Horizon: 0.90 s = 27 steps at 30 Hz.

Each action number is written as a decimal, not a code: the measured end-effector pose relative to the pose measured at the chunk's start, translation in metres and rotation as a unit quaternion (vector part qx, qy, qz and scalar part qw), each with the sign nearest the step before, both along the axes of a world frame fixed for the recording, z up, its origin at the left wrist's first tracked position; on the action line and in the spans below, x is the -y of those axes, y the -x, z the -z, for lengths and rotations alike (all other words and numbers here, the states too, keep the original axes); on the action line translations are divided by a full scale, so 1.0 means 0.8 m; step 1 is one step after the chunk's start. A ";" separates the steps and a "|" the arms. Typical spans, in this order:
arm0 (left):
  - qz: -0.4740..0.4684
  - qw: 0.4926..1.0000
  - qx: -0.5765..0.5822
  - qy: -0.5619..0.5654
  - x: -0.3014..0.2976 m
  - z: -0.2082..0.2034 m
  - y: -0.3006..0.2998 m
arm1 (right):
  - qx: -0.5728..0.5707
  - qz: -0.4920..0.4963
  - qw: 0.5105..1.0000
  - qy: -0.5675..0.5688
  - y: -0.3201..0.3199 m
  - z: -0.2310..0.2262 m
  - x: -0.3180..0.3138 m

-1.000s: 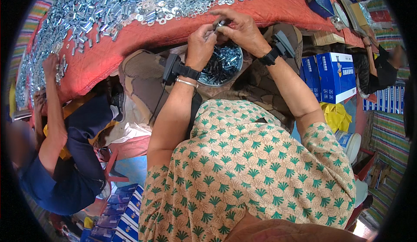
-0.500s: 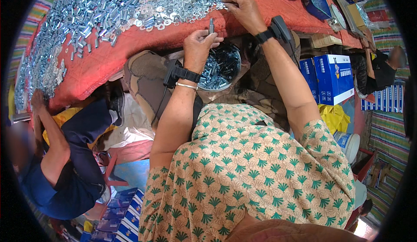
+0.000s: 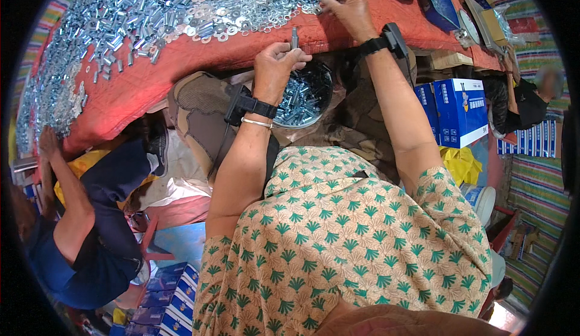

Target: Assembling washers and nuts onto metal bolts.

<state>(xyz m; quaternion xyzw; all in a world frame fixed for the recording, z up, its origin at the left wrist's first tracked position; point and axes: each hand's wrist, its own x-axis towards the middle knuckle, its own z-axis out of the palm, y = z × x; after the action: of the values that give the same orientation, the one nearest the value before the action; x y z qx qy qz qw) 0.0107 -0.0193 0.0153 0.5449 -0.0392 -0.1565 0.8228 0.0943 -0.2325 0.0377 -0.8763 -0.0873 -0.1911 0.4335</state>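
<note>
Left hand (image 3: 275,70): fingers pinched around short silver metal bolt (image 3: 295,37), held upright just above round dark bowl of silver bolts (image 3: 305,94), near table edge. Black strap and thin bangle on wrist. Right hand (image 3: 345,7): reaching farther onto red cloth-covered table (image 3: 139,88), fingertips curled and touching heap of flat silver washers (image 3: 254,7); whether anything pinched, cannot tell. Beyond and to left: spread of short silver metal sleeves (image 3: 121,16). Right of table: blue cardboard boxes (image 3: 456,109). Lower left: another person in dark blue clothing (image 3: 96,245), hand at table edge.
</note>
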 end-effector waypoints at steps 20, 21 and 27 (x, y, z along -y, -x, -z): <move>0.020 1.000 0.003 0.014 0.002 0.008 0.001 | 0.015 -0.038 0.983 0.178 0.002 -0.012 0.000; 0.023 1.000 0.003 0.013 0.002 0.008 0.000 | -0.005 -0.040 0.981 0.192 0.005 -0.015 -0.002; 0.027 1.000 0.004 0.002 0.002 0.009 0.004 | 0.021 -0.077 0.967 0.242 0.010 -0.016 -0.005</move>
<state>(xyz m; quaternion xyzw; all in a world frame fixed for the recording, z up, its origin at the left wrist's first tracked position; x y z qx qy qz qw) 0.0074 -0.0209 0.0084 0.5425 -0.0577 -0.1763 0.8193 0.0866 -0.2283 0.0503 -0.9416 -0.2071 -0.1486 0.2198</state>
